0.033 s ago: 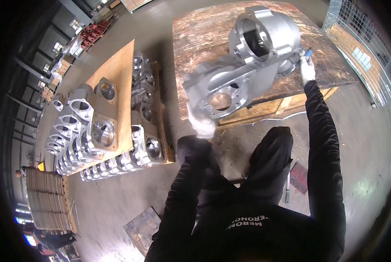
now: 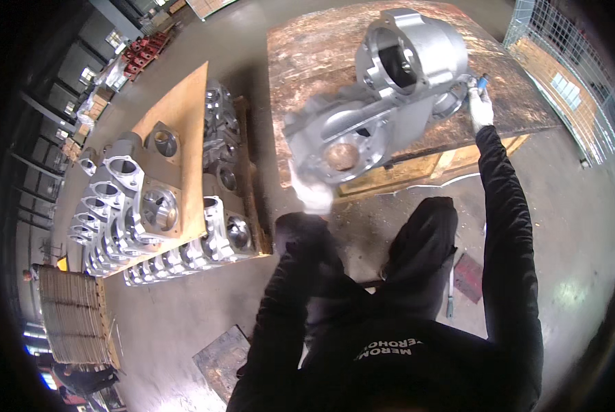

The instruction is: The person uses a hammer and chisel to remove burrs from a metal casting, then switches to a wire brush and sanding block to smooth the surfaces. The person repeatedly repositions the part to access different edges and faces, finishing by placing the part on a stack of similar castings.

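Note:
A large silver metal housing (image 2: 417,113) with several round openings rests tilted on a worn wooden-topped table (image 2: 300,48). Its left end reaches out past the table's near edge. My left hand (image 2: 312,194), white-gloved and smeared by motion, grips the lower left end, its fingertips partly hidden by the metal. At the housing's right side is my right hand (image 2: 481,110), also white-gloved, closed around a small blue-ended object (image 2: 483,80). The rest of that object is hidden by the fingers and the housing.
To my left, similar housings (image 2: 160,206) stand in rows on a pallet, with a brown board (image 2: 184,103) between layers. A wire cage (image 2: 561,75) stands at the right. A long-handled tool (image 2: 450,295) and a reddish plate (image 2: 468,278) lie on the floor near my legs.

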Motion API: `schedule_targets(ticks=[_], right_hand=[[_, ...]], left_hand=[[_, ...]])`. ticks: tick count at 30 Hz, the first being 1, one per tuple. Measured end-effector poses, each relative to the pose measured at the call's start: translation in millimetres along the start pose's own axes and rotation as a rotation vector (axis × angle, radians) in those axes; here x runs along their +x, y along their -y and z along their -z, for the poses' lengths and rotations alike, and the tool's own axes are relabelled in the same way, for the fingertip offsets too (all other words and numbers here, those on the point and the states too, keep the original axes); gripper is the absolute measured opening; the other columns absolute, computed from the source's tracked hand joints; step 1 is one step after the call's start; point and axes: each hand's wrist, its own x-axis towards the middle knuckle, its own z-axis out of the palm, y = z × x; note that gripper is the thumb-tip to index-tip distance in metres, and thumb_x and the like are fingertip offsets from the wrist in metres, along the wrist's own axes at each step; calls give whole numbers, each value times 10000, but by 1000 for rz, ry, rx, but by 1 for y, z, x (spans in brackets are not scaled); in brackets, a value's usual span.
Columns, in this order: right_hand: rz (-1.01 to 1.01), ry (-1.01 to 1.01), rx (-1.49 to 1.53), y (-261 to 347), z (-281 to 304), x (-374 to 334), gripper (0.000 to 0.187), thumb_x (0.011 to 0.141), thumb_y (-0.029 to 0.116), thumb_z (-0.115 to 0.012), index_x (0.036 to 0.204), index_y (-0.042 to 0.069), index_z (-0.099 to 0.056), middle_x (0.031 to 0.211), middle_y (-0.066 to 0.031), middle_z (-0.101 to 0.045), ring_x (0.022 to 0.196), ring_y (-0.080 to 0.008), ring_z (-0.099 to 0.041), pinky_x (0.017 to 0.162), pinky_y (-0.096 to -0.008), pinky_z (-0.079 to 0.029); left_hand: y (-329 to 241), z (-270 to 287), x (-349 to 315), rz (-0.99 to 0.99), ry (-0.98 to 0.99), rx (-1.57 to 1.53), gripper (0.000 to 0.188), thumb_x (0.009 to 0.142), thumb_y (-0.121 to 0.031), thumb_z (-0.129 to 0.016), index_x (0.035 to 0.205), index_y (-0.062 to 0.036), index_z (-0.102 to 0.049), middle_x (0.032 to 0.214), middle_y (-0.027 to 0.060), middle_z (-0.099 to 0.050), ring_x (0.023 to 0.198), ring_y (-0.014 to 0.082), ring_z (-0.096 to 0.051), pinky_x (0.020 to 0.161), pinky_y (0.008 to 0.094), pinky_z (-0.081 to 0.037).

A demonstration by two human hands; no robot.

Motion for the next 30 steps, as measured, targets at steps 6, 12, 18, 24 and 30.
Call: schedule_targets(ticks=[6,12,18,24,30], right_hand=[[217,-334,-142,16,38,-46,498,959,428,-731,1219,7,-670,1047,-94,-724,894,-199,-655,850,-357,-519],[92,274,-183,65,-26,-245,445,971,104,-660,1399,81,-539,1033,-121,-736,943,-214,-726,781,-342,-587],[101,478,-673,40,-59,-286,433,1024,431,-564,1321,117,-576,1033,-239,-718,965,-456,-687,833,-538,-546],[130,421,-826,54,-61,-274,373,1019,406,-570,1256,119,-588,994,-217,-726,892,-434,-706,779,-537,-558],[96,358,-906,51,-67,-284,336,1016,395,-572,1216,126,-597,898,-200,-724,813,-421,-713,712,-526,-563]], left_hand=[[-35,-7,48,543,461,446,603,1091,-362,-462,1560,7,-376,1365,280,-582,1248,392,-583,1074,465,-452],[-51,-2,57,610,392,419,610,1088,-342,-475,1557,31,-363,1450,283,-535,1330,369,-539,1139,430,-396],[-96,-1,77,479,523,206,657,1078,-448,-476,1498,55,-425,1325,265,-626,1162,351,-623,1044,411,-457],[-117,-8,118,382,468,143,628,1070,-497,-491,1465,-13,-422,1348,239,-599,1213,320,-589,1068,426,-439],[-107,-54,191,-72,688,92,392,1030,-256,-581,1332,-6,-592,1294,239,-635,1099,406,-676,1004,428,-519]])
